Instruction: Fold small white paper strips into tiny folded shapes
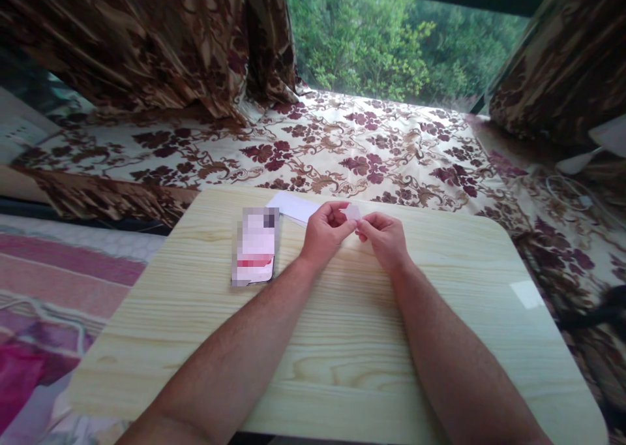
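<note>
Both my hands meet over the far middle of the wood-grain table (342, 340). Between thumb and fingers, my left hand (325, 231) pinches a small whitish piece of paper (353, 211). The fingers of my right hand (385, 235) are closed at the lower right edge of that same piece. Just behind my left hand lie white paper sheets (295, 207), partly covered by it. To the left of my left hand is a phone (255, 243), its surface mostly blurred out, with a red band across it.
A floral cloth (362, 138) covers the ledge beyond the table, below a window (372, 40) with brown curtains (147, 47). A small white patch (526, 294) shows at the table's right side. Pink striped bedding (88, 269) is at left, a white cable (570, 194) at right.
</note>
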